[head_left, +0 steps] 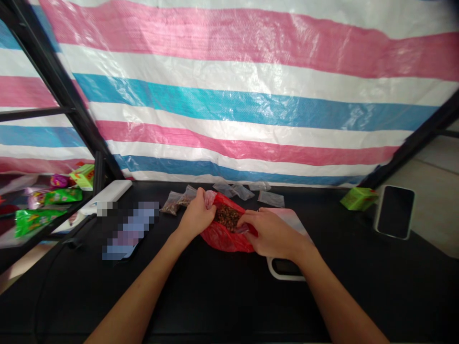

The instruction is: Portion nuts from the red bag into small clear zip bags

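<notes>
Currently, left hand (195, 215) and right hand (270, 233) pinch the red bag (224, 240) mouth; slack grip could spill the granules (227, 217).

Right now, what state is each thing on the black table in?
Red plastic bag: open, brown granules showing, held by left hand and right hand.
Clear pouch: lying down, holding brown granules.
Farther clear pouches: flat, apparently empty.
Phone: face up, screen dark.
</notes>
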The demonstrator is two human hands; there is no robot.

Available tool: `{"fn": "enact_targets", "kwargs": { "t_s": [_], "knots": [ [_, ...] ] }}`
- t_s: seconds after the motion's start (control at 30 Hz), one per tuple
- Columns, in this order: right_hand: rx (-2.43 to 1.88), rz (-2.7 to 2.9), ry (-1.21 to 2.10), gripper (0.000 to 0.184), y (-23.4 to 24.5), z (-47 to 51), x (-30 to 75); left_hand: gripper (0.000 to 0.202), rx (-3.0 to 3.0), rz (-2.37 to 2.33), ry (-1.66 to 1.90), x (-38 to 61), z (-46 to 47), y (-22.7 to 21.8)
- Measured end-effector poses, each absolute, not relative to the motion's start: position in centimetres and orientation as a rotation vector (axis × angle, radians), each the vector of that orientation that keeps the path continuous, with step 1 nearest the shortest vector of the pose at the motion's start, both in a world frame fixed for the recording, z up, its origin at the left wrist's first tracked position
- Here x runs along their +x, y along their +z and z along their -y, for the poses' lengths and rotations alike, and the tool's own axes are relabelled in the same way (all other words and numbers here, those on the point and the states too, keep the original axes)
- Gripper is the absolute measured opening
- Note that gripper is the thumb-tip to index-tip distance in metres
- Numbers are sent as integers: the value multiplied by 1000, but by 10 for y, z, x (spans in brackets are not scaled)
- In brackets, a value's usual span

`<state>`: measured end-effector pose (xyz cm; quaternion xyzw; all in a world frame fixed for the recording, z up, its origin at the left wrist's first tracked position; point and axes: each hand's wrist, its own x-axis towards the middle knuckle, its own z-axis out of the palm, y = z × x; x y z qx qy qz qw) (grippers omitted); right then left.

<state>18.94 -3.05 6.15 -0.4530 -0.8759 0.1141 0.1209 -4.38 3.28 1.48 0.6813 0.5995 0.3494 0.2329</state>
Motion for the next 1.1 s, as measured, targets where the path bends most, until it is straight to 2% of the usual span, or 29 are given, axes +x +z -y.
{"fn": "enact_targets", "kwargs": {
  "t_s": [0.2,0.47,0.7,0.9,1.1],
  "knots": [
    [-1435,2479,330,19,60,31,187,22,1827,-1503,881,-44,-34,12],
    [-1388,2361,364,21,56,24,187,24,1820,-1444,922,-41,-34,11],
    [-1349,2386,254,18,48,17,183,20,1813,-1418,922,-42,-37,8],
    [-1418,2407,129,37,43,13,189,21,1835,-1451,991,-43,-37,9],
    [-1373,2376,286,36,33,12,176,19,1821,-1366,965,-38,-32,11]
  ]
}}
